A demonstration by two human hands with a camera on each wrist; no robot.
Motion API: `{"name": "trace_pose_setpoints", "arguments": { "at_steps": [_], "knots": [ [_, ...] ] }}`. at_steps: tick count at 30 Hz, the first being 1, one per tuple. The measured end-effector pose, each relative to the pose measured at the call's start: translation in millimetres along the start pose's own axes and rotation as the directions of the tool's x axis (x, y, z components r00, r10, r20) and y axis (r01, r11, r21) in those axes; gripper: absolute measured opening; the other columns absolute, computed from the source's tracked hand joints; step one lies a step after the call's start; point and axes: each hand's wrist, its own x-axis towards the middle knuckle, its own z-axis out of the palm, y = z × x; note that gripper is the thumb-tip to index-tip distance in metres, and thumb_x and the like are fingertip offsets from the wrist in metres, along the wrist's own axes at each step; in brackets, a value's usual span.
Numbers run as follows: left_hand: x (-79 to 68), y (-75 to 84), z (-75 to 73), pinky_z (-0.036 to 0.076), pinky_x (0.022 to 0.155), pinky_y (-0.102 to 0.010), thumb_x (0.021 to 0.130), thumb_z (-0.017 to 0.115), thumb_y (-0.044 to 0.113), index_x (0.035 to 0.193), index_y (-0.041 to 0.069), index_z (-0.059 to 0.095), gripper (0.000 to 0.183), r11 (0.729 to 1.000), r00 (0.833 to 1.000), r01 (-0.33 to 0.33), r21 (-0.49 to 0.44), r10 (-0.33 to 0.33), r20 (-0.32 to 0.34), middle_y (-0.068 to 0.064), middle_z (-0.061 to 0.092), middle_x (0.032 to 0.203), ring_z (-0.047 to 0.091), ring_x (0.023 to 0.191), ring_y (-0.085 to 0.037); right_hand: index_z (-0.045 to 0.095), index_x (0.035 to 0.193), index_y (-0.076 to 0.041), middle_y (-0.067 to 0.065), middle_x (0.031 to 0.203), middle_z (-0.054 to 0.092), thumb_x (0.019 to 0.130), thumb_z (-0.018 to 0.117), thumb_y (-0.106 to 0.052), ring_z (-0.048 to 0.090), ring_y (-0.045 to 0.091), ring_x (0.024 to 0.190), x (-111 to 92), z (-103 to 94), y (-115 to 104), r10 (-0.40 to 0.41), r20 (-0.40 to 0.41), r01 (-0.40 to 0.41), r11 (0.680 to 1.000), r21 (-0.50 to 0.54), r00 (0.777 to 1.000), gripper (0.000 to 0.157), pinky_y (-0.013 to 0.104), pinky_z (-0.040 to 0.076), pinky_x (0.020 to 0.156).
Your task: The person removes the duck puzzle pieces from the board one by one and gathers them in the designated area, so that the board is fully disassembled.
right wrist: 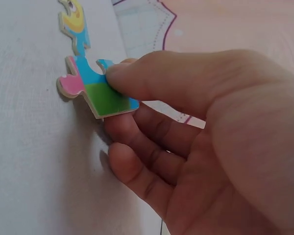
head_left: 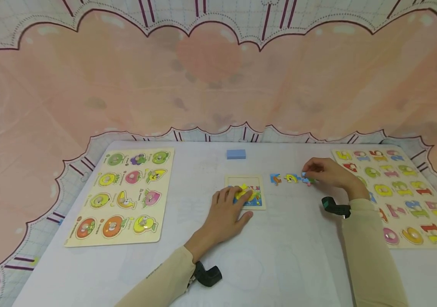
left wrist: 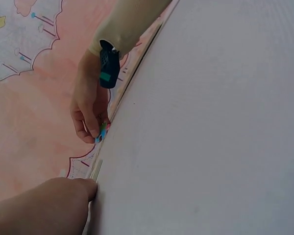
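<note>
Here's the left hand (head_left: 224, 211), fingers long and spread, laid over the small puzzle tray (head_left: 263, 200) at the middle of the white table (head_left: 299, 256); it grips nothing, just rests on the yellow-and-blue picture (head_left: 257, 201) inside, a touch that probably steadies the tray. Over to the right, the right hand (head_left: 329, 175) has a puzzle piece (right wrist: 105, 95) in a neat pinch, thumb on the printed face and a finger underneath, the other fingers loosely bent. That edge hold leaves the pink knob and the near corner uncovered, handy for seeing which way the piece faces! It's tilted, and whether a rim of it touches the table I can't tell. Just to its left come two more loose pieces, a yellow one (head_left: 291, 178) and a blue-and-brown one (head_left: 275, 179), lined up between tray and hand, seemingly so each lies apart and within easy reach. Beyond the tray, on the far side, sits a blue block (head_left: 236, 154), well out of the hands' way. The fruit board (head_left: 165, 183) flanks the left side, the number board (head_left: 400, 224) the right, partly behind the right sleeve (head_left: 369, 251), leaving the middle for the hands.
</note>
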Motion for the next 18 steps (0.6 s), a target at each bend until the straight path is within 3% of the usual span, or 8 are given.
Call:
{"name": "trace_pose_setpoints", "arguments": {
  "at_steps": [6, 13, 18],
  "knots": [
    [2.7, -7.9, -2.4, 0.026, 0.103, -0.048, 0.096, 0.046, 0.045, 0.144, 0.027, 0.041, 0.051, 0.996, 1.000, 0.003, -0.088, -0.002, 0.008, -0.005, 0.039, 0.139, 0.031, 0.128, -0.026, 0.062, 0.105, -0.009, 0.007, 0.102, 0.063, 0.091, 0.062, -0.026, 0.053, 0.018, 0.093, 3.3, 0.1, 2.8, 0.009, -0.011, -0.009, 1.000, -0.026, 1.000, 0.022, 0.024, 0.044, 0.080],
    [7.5, -19.4, -4.3, 0.031, 0.096, -0.044, 0.090, 0.061, 0.031, 0.134, 0.022, 0.052, 0.046, 0.949, 0.994, 0.012, -0.314, -0.047, -0.103, -0.006, 0.043, 0.132, 0.039, 0.121, -0.024, 0.062, 0.104, -0.009, 0.008, 0.102, 0.062, 0.093, 0.060, -0.021, 0.052, 0.020, 0.094, 1.1, 0.3, 2.5, 0.023, -0.024, -0.024, 0.999, -0.024, 0.999, 0.017, 0.026, 0.043, 0.081],
    [7.8, -25.2, -7.1, 0.026, 0.103, -0.050, 0.087, 0.065, 0.035, 0.136, 0.016, 0.049, 0.055, 0.956, 0.980, 0.088, -0.278, -0.134, -0.149, -0.007, 0.042, 0.143, 0.035, 0.134, -0.023, 0.061, 0.104, -0.008, 0.009, 0.103, 0.061, 0.093, 0.059, -0.020, 0.051, 0.021, 0.095, 1.1, 2.3, 2.3, 0.035, -0.028, -0.036, 0.999, -0.017, 0.999, 0.016, 0.028, 0.042, 0.082]
  ]
}}
